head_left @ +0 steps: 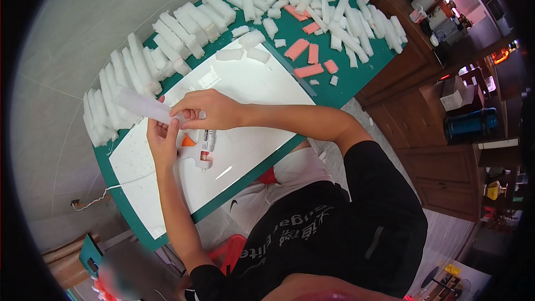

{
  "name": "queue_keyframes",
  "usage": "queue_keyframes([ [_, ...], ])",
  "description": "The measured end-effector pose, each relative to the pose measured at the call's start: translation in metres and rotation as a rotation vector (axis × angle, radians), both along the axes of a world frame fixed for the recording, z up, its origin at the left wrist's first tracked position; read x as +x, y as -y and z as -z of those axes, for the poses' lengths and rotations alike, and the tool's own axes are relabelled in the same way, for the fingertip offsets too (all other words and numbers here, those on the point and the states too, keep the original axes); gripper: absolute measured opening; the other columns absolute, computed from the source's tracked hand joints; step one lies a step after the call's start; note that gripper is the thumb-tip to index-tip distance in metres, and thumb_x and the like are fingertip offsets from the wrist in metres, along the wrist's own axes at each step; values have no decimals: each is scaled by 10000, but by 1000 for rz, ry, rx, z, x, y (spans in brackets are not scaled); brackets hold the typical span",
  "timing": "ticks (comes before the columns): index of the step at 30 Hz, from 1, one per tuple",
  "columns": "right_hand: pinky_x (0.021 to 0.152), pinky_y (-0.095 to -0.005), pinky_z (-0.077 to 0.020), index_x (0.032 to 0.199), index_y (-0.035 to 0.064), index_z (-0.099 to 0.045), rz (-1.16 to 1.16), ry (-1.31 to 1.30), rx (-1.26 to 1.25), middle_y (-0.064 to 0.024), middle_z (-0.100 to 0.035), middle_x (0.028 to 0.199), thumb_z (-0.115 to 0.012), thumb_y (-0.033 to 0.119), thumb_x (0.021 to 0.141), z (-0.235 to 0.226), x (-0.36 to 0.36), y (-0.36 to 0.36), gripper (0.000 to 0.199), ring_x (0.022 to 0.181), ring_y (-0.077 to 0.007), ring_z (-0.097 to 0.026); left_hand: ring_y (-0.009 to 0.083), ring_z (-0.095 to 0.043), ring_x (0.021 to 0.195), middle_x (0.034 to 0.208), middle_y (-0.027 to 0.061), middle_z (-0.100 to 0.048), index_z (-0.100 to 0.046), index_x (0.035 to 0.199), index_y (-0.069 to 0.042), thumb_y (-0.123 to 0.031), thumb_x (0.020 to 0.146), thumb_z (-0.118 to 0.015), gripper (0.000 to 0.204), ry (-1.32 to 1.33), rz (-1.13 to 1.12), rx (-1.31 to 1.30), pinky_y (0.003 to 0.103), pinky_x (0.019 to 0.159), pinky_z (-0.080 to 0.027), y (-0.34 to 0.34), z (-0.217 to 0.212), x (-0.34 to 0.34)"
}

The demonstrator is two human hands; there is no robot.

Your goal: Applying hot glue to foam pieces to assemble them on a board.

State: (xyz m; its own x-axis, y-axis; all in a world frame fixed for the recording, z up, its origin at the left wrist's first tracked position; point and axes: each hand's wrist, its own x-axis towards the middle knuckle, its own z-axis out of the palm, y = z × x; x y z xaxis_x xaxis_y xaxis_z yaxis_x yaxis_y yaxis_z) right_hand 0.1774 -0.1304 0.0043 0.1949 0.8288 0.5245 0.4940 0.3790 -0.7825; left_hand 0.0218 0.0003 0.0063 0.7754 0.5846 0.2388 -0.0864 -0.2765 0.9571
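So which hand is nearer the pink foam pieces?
Right. Both grip a white foam strip: right hand lower-left of the pink foam pieces, left hand farther that way.

White rectangular foam board (245, 86) on green cutting mat (340, 86); white plastic glue gun (202, 147) on board; white foam strips (139, 72) left of board; pink foam pieces (309, 58) behind.

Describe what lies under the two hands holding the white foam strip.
Under the left hand and right hand, which pinch the white foam strip, a white glue gun lies on the white board. The hands cover its nozzle end.
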Motion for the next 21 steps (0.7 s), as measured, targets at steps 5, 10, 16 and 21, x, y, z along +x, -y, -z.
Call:
queue_keyframes([
  [5, 674, -280, -536, 1204, 124, -701, 20, 88, 111, -63, -668, 887, -733, 143, 878, 9, 1, -2, 329, 749, -176, -634, 219, -573, 1191, 1361, 165, -559, -455, 1409, 43, -127, 948, -628, 521, -38, -61, 17, 352, 1043, -426, -8, 2, -4],
  [10, 636, -283, -523, 1205, 114, -694, 44, 110, 165, -71, -674, 875, -695, 103, 885, 7, 3, -2, 321, 733, -179, -628, 215, -601, 1142, 1292, 163, -608, -508, 1348, 23, -97, 913, -633, 469, 1, -88, -5, 348, 1016, -451, -18, 5, -11],
  [16, 647, -289, -511, 1319, 89, -581, 155, 55, 83, -105, -638, 1055, -758, 225, 831, 0, 12, 0, 537, 882, -189, -617, 232, -616, 1111, 1167, 153, -659, -541, 1298, 30, -108, 855, -699, 490, 85, 8, 18, 356, 1013, -444, -17, 4, -13],
  [21, 750, -308, -509, 1465, 109, -386, 138, 4, 179, -124, -520, 1255, -788, 279, 799, -5, 16, 5, 797, 1086, -228, -549, 243, -629, 1022, 1064, 128, -655, -635, 1181, 1, -39, 750, -739, 445, 15, -130, 644, 348, 896, -492, 5, -11, -9],
])
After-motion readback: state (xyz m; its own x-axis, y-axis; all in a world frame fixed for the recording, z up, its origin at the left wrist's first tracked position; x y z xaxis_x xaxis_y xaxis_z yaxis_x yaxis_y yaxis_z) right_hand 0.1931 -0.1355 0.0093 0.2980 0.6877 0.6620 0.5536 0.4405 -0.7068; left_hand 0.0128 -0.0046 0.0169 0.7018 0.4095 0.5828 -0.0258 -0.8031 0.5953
